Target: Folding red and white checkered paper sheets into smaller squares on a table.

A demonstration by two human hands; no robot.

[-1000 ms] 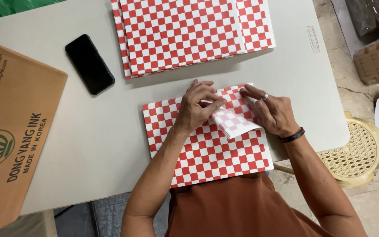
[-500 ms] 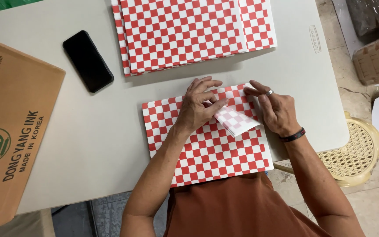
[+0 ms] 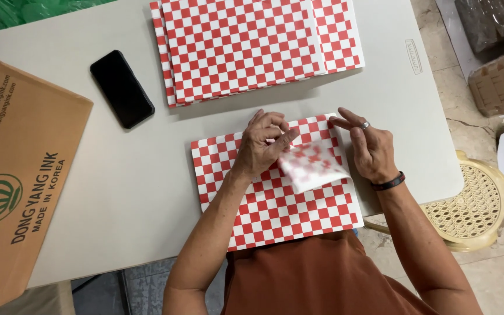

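A red-and-white checkered paper sheet lies on the grey table right in front of me. Its top right corner is folded down toward the middle, pale back side up. My left hand pinches the upper edge of that folded flap with fingers closed on it. My right hand, with a ring and a dark wristband, rests flat on the sheet's right edge beside the flap, fingers spread.
A stack of the same checkered sheets lies at the table's far side. A black phone sits to the left of it. A brown cardboard box covers the left end. A woven stool stands at the right.
The folded corner flap has come further down toward the sheet's middle. My right hand has let go of it and flattened out at the right edge.
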